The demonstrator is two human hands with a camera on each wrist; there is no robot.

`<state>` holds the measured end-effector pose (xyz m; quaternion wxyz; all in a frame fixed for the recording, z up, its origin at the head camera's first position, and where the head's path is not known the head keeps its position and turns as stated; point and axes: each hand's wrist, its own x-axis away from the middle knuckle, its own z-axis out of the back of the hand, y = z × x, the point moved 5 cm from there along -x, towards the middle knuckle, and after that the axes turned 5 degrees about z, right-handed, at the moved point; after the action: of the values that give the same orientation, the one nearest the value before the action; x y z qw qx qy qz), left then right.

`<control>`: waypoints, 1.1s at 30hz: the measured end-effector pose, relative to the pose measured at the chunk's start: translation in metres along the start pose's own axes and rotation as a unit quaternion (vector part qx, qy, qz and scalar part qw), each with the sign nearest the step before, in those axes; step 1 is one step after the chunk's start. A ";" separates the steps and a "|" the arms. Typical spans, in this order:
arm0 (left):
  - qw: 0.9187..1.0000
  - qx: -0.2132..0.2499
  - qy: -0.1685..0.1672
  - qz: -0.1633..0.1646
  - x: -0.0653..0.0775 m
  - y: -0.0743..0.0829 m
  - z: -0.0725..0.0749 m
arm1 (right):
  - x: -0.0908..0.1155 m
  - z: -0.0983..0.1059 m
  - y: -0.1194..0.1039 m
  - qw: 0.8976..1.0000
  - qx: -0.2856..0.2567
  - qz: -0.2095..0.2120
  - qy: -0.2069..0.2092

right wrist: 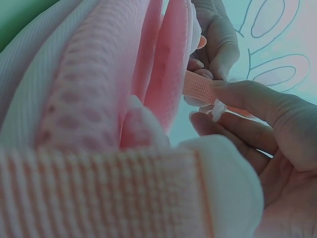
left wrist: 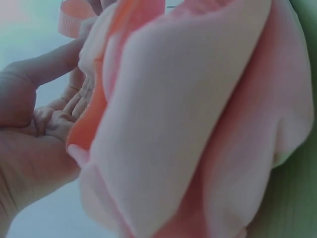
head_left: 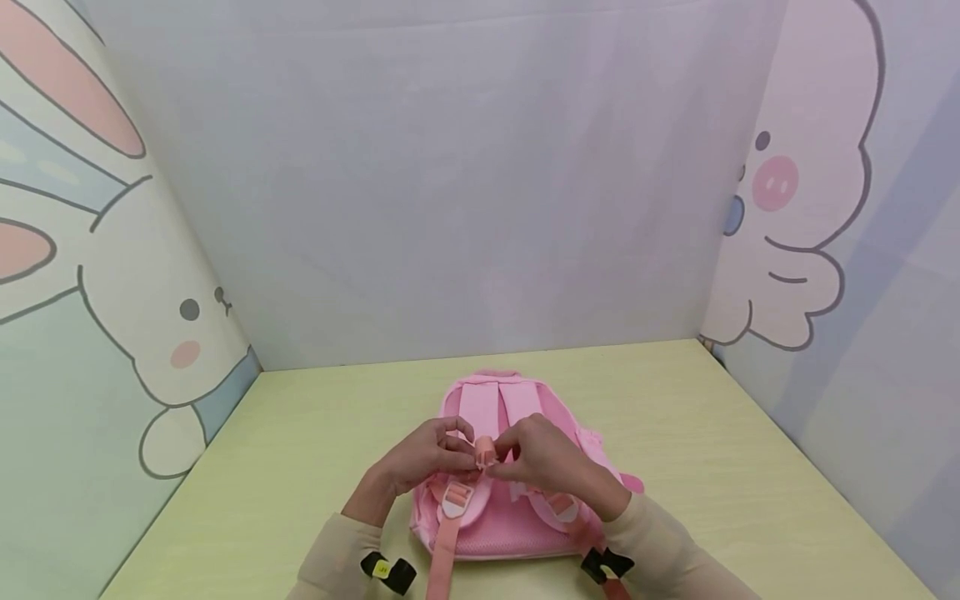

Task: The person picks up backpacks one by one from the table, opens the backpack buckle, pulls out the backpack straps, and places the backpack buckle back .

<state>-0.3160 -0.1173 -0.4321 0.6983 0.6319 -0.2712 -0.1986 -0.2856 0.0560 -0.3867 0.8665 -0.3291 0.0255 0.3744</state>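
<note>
A pink backpack [head_left: 517, 537] lies on the table with its padded shoulder straps facing up. Above its middle, both hands meet at a looped peach webbing strap [head_left: 485, 448] with a small white plastic piece at its lower end. My right hand [head_left: 551, 454] pinches this strap between thumb and fingers; in the right wrist view a white plastic piece [right wrist: 218, 110] shows by the fingertips. From the other side, my left hand [head_left: 427, 454] pinches at the same strap, its fingertips partly hidden. Pink fabric [left wrist: 163, 114] blocks much of the left wrist view.
White strap adjusters [head_left: 456, 498] sit at the lower shoulder straps, and a peach webbing tail [head_left: 442, 558] hangs toward the front. The pale yellow table [head_left: 330, 417] is enclosed by walls with a cartoon rabbit [head_left: 165, 317] at left and a pink character [head_left: 802, 192] at right.
</note>
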 end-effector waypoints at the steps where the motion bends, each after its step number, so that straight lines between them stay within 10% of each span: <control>1: 1.000 0.001 -0.001 0.000 0.000 0.000 0.000 | 0.000 0.000 0.000 1.000 0.000 0.001 0.000; 33: 0.999 -0.041 0.026 -0.021 -0.002 0.002 -0.004 | 0.000 -0.006 0.006 0.992 -0.112 -0.026 -0.047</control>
<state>-0.3155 -0.1129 -0.4309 0.7262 0.6130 -0.2316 -0.2079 -0.2886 0.0554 -0.3952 0.8337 -0.4070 -0.0655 0.3674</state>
